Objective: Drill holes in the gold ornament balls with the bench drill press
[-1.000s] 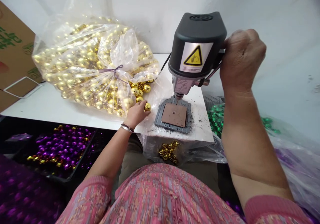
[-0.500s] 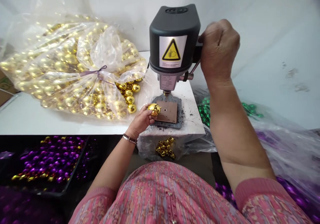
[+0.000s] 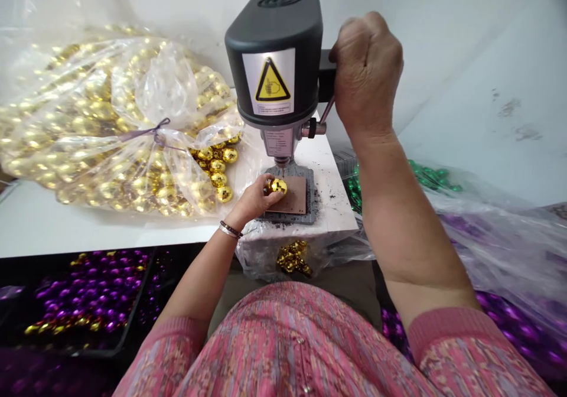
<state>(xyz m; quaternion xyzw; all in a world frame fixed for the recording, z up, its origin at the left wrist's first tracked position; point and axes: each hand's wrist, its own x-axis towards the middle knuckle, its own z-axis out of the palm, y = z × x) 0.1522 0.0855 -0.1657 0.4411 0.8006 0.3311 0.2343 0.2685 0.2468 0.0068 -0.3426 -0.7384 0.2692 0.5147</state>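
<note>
A small black drill press point(image 3: 277, 48) stands on the white table, a yellow warning sign on its front. My right hand point(image 3: 370, 75) is closed round the lever at the machine's right side. Between the fingers of my left hand point(image 3: 259, 197) is a gold faceted ball point(image 3: 279, 186), held over the brown plate point(image 3: 295, 196) on the machine's base, with the thin drill bit point(image 3: 283, 171) just above and behind it. Whether the bit touches the ball cannot be made out.
A big tied clear bag of gold balls point(image 3: 101, 125) fills the left of the table, with loose gold balls point(image 3: 224, 194) at its opening. Below are a black tray of purple balls point(image 3: 95, 290) and a bag holding gold balls point(image 3: 295, 258); green balls point(image 3: 434, 177) lie at right.
The gold ball in my left hand has moved in under the drill and turned. The view has shifted, so the machine appears further left; my right hand is still on the lever.
</note>
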